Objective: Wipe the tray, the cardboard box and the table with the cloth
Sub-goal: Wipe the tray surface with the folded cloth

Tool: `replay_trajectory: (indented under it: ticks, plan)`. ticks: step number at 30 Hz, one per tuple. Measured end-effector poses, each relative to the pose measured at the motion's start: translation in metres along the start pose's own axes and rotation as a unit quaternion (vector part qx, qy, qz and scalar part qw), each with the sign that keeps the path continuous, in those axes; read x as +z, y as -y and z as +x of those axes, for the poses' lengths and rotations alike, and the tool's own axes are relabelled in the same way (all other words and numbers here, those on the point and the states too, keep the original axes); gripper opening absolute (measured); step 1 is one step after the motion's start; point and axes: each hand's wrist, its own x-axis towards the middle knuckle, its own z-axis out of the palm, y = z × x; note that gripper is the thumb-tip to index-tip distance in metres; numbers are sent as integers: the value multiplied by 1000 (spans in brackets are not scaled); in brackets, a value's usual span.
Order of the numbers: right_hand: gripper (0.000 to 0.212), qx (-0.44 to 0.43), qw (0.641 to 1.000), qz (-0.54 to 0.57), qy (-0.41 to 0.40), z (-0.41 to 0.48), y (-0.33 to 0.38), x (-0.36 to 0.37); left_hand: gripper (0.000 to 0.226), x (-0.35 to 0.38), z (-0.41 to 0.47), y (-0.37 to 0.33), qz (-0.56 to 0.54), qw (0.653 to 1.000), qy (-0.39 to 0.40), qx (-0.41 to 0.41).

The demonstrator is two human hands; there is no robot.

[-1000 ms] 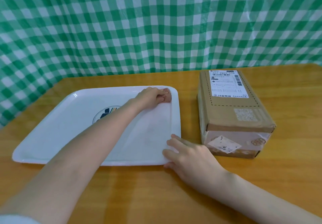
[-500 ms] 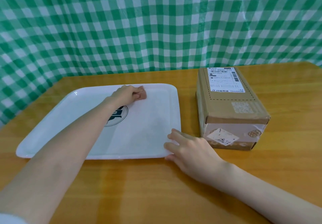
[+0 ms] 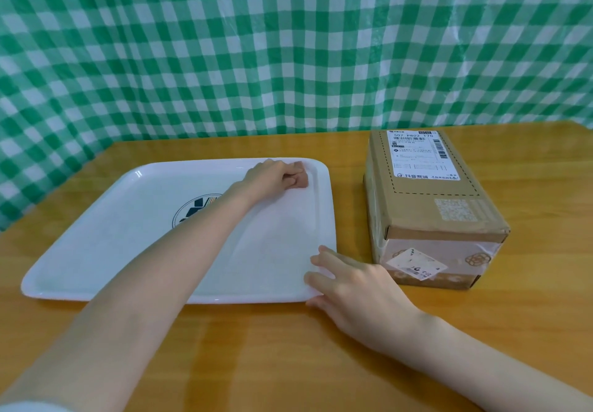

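- Left hand (image 3: 272, 176): fingers curled round the brown cloth (image 3: 301, 179); cloth pressed onto the far right corner of the white tray (image 3: 128, 251).
- Right hand (image 3: 356, 286): fingers spread and nearly straight; resting on the tray's near right corner; nothing held.
- Tray: flat on the wooden surface (image 3: 256, 347); left of the cardboard box (image 3: 426, 206), apart from it.
- Cardboard box: closed; shipping label facing up.
- Green checked sheet (image 3: 288, 43): hangs behind the surface.
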Motion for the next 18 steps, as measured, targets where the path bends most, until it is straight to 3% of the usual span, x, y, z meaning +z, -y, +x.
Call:
replay_trajectory:
  ticks: [11, 18]
  plan:
    - [41, 28, 999, 33, -8, 0, 0, 0, 44, -2, -95, -1, 47, 993, 13, 106]
    - [40, 28, 999, 33, -15, -1, -2, 1, 43, -7, -159, -14, 84, 991, 62, 85]
